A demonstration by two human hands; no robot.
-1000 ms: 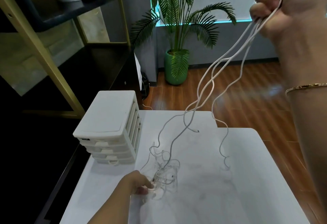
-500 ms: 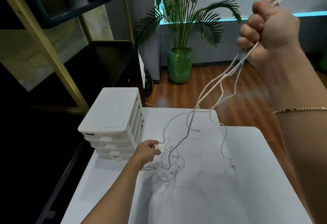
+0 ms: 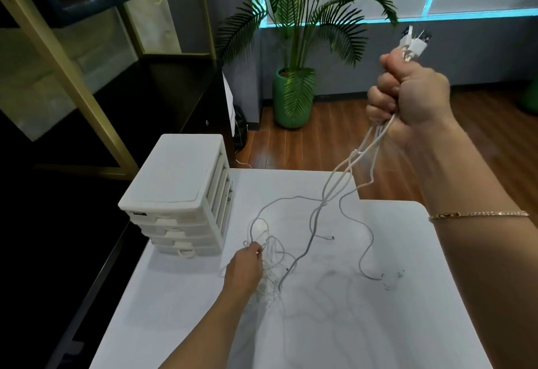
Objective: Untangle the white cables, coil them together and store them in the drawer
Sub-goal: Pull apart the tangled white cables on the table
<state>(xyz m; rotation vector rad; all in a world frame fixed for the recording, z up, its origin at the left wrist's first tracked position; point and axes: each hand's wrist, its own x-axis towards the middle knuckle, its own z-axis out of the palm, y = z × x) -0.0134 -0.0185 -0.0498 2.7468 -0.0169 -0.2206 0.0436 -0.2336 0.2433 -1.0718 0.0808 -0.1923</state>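
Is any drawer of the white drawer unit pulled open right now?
No, all drawers of the white drawer unit sit pushed in flush, while both hands are busy with the white cables.

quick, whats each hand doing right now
Left hand: pinches a strand of the white cables at the tangle on the table.
Right hand: raised fist, grips the cables' plug ends.

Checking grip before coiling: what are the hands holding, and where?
Right hand grips thin white cables just below their plugs; left hand pinches their tangled loops.
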